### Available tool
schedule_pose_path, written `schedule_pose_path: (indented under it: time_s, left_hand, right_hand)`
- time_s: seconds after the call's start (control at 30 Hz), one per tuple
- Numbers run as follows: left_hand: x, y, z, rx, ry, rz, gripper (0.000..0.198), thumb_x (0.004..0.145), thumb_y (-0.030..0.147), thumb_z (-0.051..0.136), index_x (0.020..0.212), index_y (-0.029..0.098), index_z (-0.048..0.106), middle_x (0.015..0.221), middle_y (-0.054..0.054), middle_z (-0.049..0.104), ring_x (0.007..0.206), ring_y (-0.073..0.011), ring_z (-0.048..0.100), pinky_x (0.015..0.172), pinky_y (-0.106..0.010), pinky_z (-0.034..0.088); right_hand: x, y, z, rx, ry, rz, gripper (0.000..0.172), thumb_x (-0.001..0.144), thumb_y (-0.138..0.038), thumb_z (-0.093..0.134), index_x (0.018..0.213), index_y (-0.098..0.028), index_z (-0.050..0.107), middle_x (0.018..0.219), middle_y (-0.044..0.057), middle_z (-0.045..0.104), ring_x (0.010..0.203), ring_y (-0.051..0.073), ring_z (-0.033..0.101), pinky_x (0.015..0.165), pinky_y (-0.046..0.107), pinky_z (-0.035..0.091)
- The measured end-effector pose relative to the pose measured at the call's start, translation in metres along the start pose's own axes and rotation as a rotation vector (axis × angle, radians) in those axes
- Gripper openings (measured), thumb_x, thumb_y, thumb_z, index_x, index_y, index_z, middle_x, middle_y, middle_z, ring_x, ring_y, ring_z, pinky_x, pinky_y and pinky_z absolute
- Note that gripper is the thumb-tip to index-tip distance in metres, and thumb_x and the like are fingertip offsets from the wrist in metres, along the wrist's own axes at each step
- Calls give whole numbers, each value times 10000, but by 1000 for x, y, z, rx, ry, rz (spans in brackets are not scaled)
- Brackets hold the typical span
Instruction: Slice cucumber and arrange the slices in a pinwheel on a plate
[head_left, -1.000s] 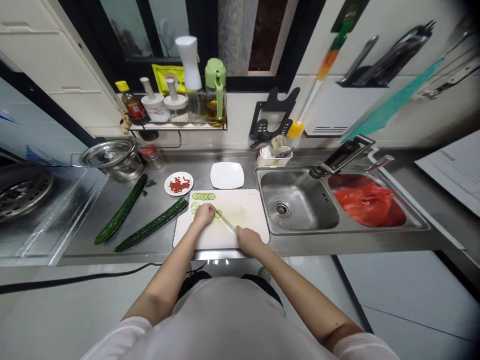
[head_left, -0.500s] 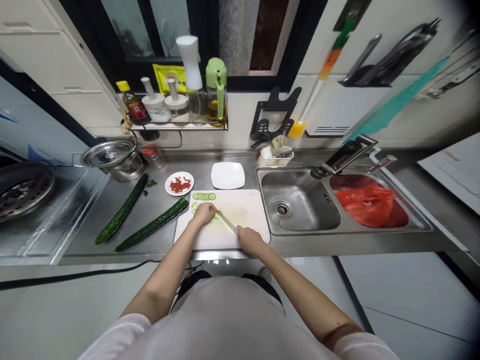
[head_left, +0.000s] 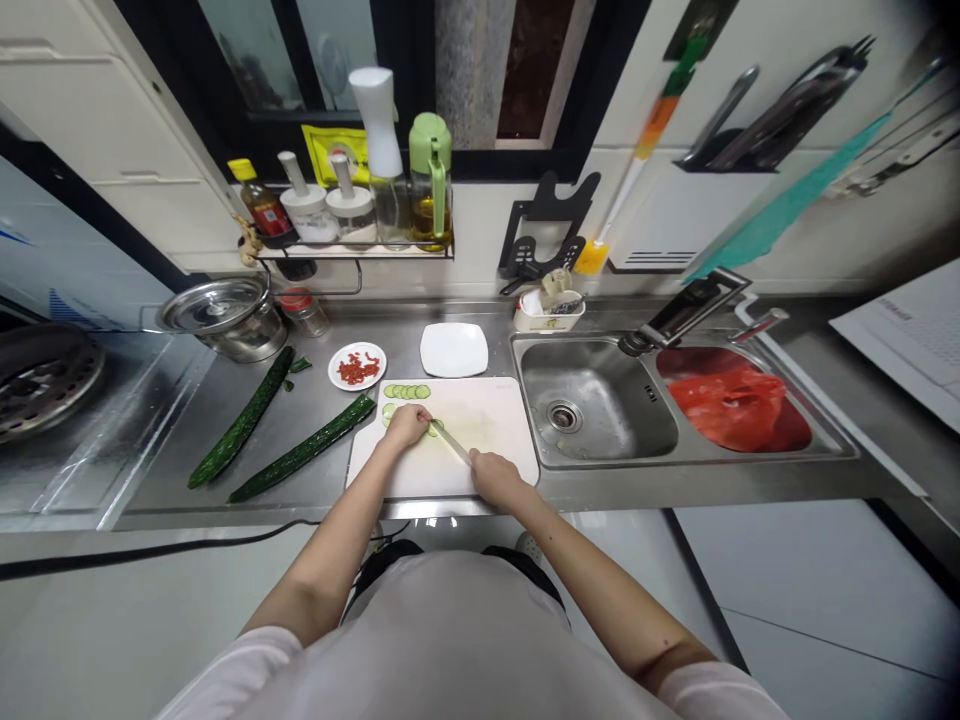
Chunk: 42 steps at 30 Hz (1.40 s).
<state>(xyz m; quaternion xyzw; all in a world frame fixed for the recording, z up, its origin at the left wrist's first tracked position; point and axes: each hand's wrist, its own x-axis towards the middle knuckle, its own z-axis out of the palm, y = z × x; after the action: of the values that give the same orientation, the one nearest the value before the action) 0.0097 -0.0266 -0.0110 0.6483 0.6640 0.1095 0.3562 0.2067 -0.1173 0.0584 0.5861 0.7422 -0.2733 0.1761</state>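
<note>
My right hand [head_left: 496, 480] is wrapped round the handle of a small knife [head_left: 451, 442], whose blade points up and left over the white cutting board [head_left: 499, 400]. At the blade's tip, a pale green cucumber slice [head_left: 436, 429] lies on the board. My left hand [head_left: 409, 424] has its fingers pinched together at that slice, partly hiding it. Another cucumber slice [head_left: 388, 410] shows beside the left hand. Behind it, a row of overlapping cucumber slices [head_left: 407, 391] lies along the board's far left edge.
Two whole cucumbers [head_left: 300, 450] lie left of the board. Behind are a small plate of red pieces [head_left: 358, 367] and a white plate [head_left: 454, 350]. To the right is a double sink [head_left: 600, 400] with a red bag [head_left: 727, 405]. A lidded pot [head_left: 225, 318] stands back left.
The view has shifted very slightly. Both hands, the knife and the cucumber slices keep nearly the same places on the board.
</note>
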Motion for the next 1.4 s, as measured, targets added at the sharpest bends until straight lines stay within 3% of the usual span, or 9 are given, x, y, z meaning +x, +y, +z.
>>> schedule_pose_path:
  time_s: [0.9,1.4]
  left_hand:
    - [2,0,2,-31,-29,-5,188,710,120,610,865,148,713,852,-47,729,733,-140,634,669,-209,450]
    - [7,-5,7,-67,-63,-2,217,750,107,586,904,135,736,910,-57,744,794,-145,653,739,-213,473]
  right_hand:
    - [-10,15,9,-36,16,5,266,904,-128,365,1102,-144,542,1012,158,673,941,245,656,707,308,451]
    - [-6,15,8,-90,45,-16,266,923,-144,363,1124,-161,536,984,153,679,952,236,658,740,311,461]
